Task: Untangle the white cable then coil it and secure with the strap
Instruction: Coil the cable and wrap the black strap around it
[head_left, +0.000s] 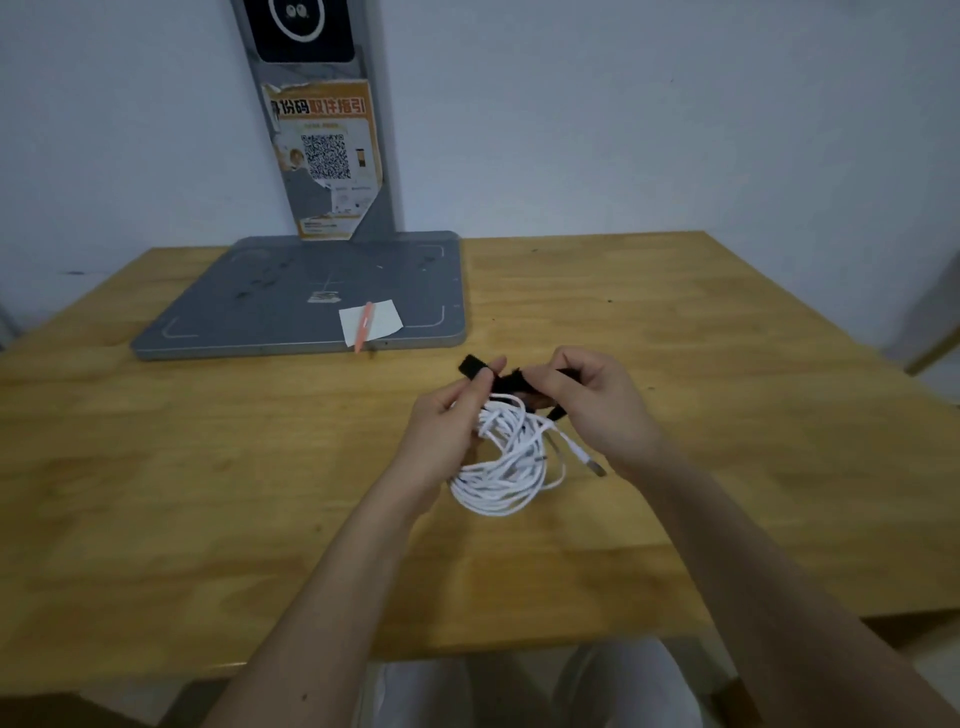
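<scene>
The left hand (441, 431) grips the coiled white cable (506, 467) above the table (208, 493). Both it and the right hand (587, 400) pinch the black strap (480, 368).

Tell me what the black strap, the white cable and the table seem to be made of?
Strap: probably a fabric hook-and-loop band, matte black with a fuzzy edge. White cable: likely plastic-sheathed, smooth, bending in soft loops, with a metallic plug tip. Table: wood, visible grain and joined planks, with a light sheen.
</scene>
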